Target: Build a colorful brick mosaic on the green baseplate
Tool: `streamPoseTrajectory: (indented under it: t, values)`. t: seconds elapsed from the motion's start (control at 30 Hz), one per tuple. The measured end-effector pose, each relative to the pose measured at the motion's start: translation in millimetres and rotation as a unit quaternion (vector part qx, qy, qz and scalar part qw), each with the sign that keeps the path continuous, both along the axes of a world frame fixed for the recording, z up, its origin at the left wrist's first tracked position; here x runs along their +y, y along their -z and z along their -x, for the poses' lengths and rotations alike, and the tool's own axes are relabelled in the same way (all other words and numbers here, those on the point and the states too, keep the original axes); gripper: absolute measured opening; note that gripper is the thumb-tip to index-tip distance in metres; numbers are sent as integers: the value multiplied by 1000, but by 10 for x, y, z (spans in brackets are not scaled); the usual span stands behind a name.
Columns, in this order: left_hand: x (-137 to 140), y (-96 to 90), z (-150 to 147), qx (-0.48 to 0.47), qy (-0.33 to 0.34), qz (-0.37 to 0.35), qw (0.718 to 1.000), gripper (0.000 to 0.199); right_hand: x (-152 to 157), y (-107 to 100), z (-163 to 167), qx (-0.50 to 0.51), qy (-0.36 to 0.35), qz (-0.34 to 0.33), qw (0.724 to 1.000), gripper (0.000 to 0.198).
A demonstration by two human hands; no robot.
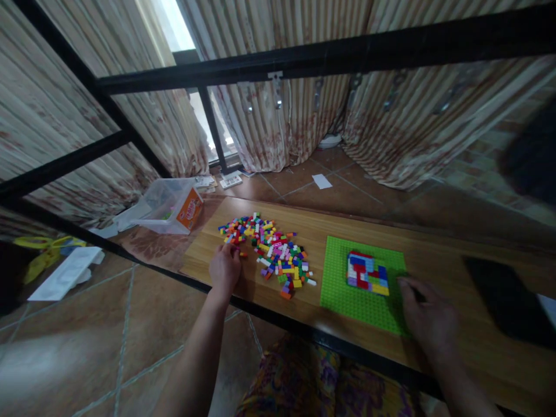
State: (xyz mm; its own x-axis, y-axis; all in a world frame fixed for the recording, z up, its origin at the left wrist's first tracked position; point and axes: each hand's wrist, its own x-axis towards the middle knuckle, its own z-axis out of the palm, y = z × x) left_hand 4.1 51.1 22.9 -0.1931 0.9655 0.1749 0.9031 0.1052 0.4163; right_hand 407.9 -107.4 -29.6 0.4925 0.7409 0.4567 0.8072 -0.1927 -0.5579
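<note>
Left hand [226, 269]: fingers curled, contents unclear; loose brick pile [278, 250] just beyond. Right hand [429, 317]: half-curled, contents unclear; green baseplate [358, 310] bearing brick build [362, 272], leftward.

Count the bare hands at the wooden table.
2: the left hand beside the multicoloured plastic brick pile, the right hand at the right edge of the square green studded baseplate. No others show.

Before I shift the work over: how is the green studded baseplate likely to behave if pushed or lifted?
The green studded baseplate probably slides rather than tips, since it lies flat on the wooden tabletop. It looks thin, so lifting one edge may flex it. The low brick build likely rides along, sitting on it.
</note>
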Motion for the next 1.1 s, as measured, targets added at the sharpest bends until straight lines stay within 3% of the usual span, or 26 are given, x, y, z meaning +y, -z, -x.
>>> streamPoseTrajectory:
  t: [0.1, 0.2, 0.3, 0.4, 0.47, 0.57, 0.7, 0.87, 1.1]
  values:
    - [-1, -106, -6, 14, -11, 17, 1000, 19, 24, -29, 32, 11, -10, -15, 1000, 37]
    - [-81, -252, -111, -47, -36, -9, 998, 19, 39, -46, 53, 18, -1, -20, 1000, 36]
    - [-263, -330, -454, -201, 64, -46, 976, 15, 44, -55, 61, 24, -9, -25, 999, 34]
    - [-472, -279, -997, -354, 172, -20, 919, 6, 49, -65, 68, 31, -15, -31, 999, 31]
    - [-573, -207, -1369, -381, 221, 17, 898, 6, 54, -78, 77, 36, -17, -35, 999, 30]
    - [-632, -109, -1807, -373, 241, 32, 895, 9, 63, -103, 95, 45, -11, -45, 998, 28]
    - [-620, -43, -2103, -317, 250, 30, 914, 13, 69, -114, 106, 61, -17, -42, 997, 27]
    - [-633, -25, -2207, -269, 242, 22, 932, 13, 74, -110, 106, 71, -14, -41, 997, 27]
    - [-666, 15, -2233, -283, 247, 34, 926, 9, 77, -129, 110, 83, -19, -45, 995, 26]
